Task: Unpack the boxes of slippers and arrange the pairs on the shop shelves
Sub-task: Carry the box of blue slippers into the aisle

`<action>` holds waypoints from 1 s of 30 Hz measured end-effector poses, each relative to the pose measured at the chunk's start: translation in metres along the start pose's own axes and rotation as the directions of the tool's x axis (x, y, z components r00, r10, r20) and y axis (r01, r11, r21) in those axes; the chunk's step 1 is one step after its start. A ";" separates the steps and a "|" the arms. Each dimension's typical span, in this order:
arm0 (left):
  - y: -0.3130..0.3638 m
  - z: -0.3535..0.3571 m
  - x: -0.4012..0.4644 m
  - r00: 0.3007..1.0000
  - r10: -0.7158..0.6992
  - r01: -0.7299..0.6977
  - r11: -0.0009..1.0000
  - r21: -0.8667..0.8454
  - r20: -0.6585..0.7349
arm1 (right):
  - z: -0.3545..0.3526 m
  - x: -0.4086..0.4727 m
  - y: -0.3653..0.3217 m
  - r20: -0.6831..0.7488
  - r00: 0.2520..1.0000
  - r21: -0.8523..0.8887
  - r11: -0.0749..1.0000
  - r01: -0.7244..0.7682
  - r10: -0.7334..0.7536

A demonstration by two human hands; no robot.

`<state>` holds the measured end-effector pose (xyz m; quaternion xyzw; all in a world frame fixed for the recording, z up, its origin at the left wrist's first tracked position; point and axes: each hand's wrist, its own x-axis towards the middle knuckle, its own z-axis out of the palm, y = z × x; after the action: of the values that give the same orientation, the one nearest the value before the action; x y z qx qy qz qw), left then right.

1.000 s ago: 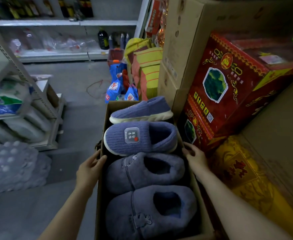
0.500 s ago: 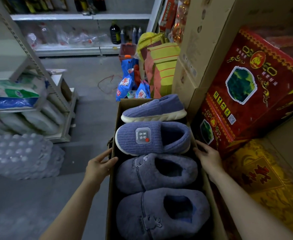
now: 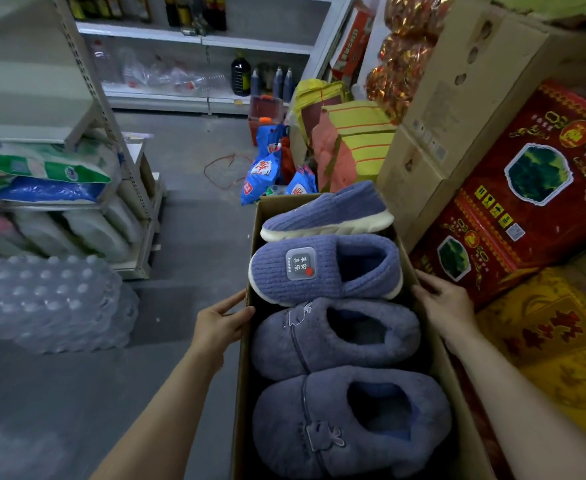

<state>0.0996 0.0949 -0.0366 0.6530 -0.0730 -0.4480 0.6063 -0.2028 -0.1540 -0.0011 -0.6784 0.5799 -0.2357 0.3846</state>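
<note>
As hands (image 3: 220, 327) (image 3: 447, 306) clasp cardboard box (image 3: 242, 375), slippers (image 3: 336, 337) seem fleecy.

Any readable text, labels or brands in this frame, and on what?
"Happy": grey square patch on the ribbed blue slipper in the brown cardboard box; its Chinese characters are too small to read.
Red printed carton: gold characters blurred.
Blue plastic bags: labels blurred.
Yellow carton: red characters unreadable.
</note>
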 end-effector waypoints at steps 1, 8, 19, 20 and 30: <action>0.005 -0.012 -0.001 1.000 0.007 -0.007 1.000 -0.004 -0.001 | 0.007 -0.008 -0.006 -0.003 1.000 -0.007 1.000 -0.005 0.005; 0.026 -0.113 -0.019 0.998 0.044 -0.044 0.999 -0.003 -0.046 | 0.076 -0.058 -0.085 0.056 0.998 0.008 1.000 0.029 -0.029; 0.041 -0.266 -0.024 0.941 0.024 -0.070 0.990 -0.125 -0.337 | 0.257 -0.038 -0.184 0.279 0.933 -0.009 0.970 0.241 -0.229; 0.043 -0.280 -0.021 0.930 0.022 -0.076 0.988 -0.134 -0.367 | 0.278 -0.032 -0.192 0.311 0.921 -0.009 0.968 0.251 -0.236; 0.084 -0.408 0.052 0.767 -0.041 -0.096 0.979 -0.178 -0.640 | 0.500 0.020 -0.314 0.605 0.741 0.112 0.952 0.284 -0.291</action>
<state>0.4427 0.3364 -0.0458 0.7010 0.1738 -0.1944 0.6638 0.3741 -0.0392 -0.0506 -0.7966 0.3100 -0.0621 0.5153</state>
